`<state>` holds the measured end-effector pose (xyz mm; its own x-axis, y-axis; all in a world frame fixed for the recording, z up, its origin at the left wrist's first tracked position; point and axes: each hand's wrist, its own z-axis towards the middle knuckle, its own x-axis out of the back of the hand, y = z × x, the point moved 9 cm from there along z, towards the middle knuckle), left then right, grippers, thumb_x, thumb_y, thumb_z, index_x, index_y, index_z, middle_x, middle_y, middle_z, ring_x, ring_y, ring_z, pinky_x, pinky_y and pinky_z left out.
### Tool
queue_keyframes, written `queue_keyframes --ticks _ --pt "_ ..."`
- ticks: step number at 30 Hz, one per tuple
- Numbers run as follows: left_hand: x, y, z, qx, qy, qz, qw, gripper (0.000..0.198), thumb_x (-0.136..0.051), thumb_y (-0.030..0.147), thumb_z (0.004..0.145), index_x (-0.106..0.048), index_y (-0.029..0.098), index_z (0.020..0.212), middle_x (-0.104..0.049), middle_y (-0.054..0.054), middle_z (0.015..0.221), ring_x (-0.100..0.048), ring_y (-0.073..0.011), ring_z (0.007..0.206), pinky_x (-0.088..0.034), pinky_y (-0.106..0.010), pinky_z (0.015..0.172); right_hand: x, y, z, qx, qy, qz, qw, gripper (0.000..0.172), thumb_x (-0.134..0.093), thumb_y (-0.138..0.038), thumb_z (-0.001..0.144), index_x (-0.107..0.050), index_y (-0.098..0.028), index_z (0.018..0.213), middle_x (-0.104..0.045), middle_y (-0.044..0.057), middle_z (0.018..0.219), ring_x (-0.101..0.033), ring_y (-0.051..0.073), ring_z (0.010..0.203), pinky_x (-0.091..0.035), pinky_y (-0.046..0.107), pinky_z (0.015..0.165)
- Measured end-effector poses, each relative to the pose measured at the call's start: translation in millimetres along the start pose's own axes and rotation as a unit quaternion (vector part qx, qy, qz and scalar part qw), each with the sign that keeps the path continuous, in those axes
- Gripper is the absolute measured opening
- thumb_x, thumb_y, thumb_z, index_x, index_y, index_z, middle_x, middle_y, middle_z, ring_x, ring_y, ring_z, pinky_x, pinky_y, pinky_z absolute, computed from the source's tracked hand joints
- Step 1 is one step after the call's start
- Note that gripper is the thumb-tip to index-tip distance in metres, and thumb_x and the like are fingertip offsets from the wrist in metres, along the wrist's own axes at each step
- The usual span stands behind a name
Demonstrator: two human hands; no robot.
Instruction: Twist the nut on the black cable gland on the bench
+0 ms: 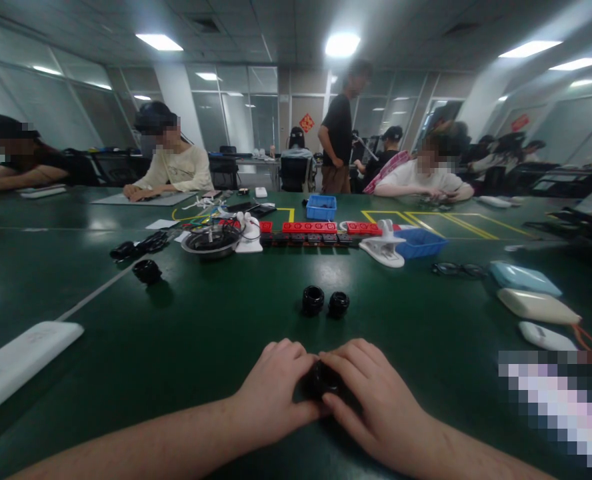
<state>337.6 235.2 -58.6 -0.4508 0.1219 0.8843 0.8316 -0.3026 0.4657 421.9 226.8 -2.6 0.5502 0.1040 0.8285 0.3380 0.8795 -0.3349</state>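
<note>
Left hand (279,390) and right hand (379,393) are set close together at the lower centre of the frame, and a black ring-shaped part (321,379) is held between their narrowly bent thumbs and fingers. Whether its underside is rested on the green table (216,313) cannot be told. For good handling, it should probably be steadied by one hand while light, even pressure is applied by the other; the fingertips are best spread around the rim, so that slipping or tilting is avoided
</note>
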Motion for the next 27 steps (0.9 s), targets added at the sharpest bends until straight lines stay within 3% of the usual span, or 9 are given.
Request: queue_keyframes --ticks 27 --pt "-0.6 -1.6 0.5 0.001 0.007 0.000 1.000 0.031 -0.064 0.046 0.074 -0.057 0.019 0.088 -0.053 -0.001 0.086 -0.045 -0.0185 0.080 -0.034 -0.031 0.071 -3.9 -0.9 -1.2 -0.002 -0.012 0.019 1.000 0.030 -0.045 -0.017 0.081 -0.052 -0.012 0.109 -0.056 0.011 0.098 -0.048 0.023 0.088 -0.041 0.041 0.079"
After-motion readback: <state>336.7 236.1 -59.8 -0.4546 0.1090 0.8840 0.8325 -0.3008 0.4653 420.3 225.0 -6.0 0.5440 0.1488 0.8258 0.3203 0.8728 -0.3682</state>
